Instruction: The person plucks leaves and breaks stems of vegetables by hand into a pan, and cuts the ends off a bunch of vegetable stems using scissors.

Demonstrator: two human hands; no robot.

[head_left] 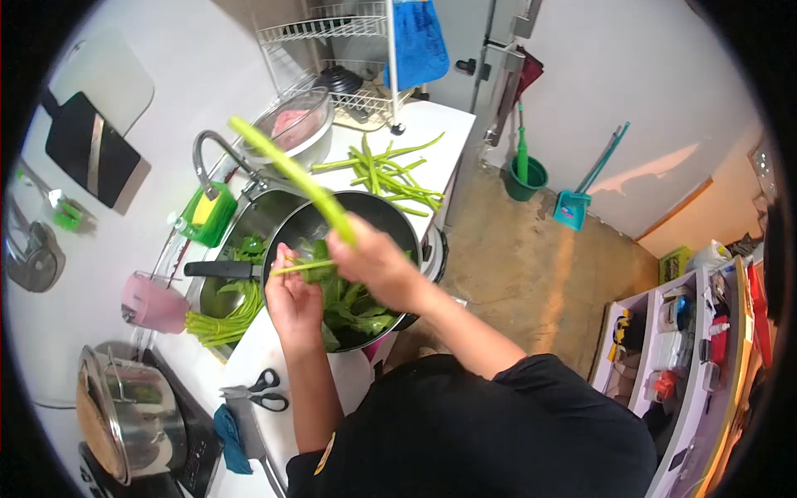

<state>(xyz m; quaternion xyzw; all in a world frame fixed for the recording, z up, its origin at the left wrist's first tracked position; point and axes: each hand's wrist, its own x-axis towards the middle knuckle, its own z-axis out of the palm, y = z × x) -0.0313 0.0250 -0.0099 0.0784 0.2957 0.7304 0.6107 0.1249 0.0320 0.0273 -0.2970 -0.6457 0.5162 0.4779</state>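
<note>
My right hand [378,259] is closed around a long, pale green vegetable stalk [286,166], which points up and left and is a little blurred. In my left hand [296,299] a thinner green stem [305,266] is pinched, pointing toward my right hand. Both hands are over a black frying pan [386,217] that holds green leaves [357,309]. Behind the pan, a pile of cut green stalks [374,170] lies on the white counter. To the left, a bundle of leafy stems [224,318] rests at the sink [270,212].
Black scissors [261,390] lie on the counter near my left forearm. A steel pot [133,415] stands on the stove at lower left. Beyond the faucet [203,158] sits a bowl with pink contents [311,149], beside a wire rack [349,100]. A pink pitcher [158,303] is by the wall.
</note>
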